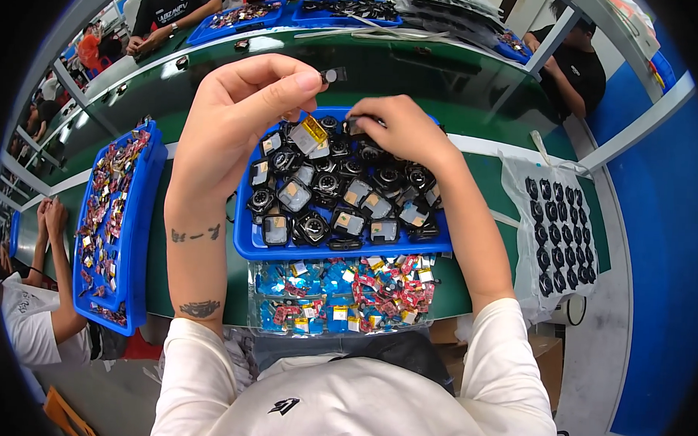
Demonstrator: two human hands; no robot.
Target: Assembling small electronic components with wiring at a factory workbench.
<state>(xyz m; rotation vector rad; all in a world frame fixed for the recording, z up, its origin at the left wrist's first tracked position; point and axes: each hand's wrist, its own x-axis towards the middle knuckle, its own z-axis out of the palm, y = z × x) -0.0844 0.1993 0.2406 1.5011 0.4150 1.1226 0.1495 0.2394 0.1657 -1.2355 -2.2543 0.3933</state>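
One small black component (pixel 336 75) sits pinched in my left hand (pixel 249 104); my right hand (pixel 398 128) is at the watch cases (pixel 314 227), grip unclear.

The central tray (pixel 285 253) stands on the worktable (pixel 487 181), watch cases (pixel 313 227) heaped inside it. Directly before it, at the near edge of the table, lies the front tray (pixel 344 334), loaded with small components (pixel 381 286). To the left, set apart, stands a side tray (pixel 137 287) filled with loose parts (pixel 104 203). To the right lies a sheet (pixel 524 284) bearing cased units (pixel 559 236) in rows. Behind the central tray runs a long surface (pixel 421 77); at its far side sit two further trays, side by side, left of stacked sheets (pixel 447 12).
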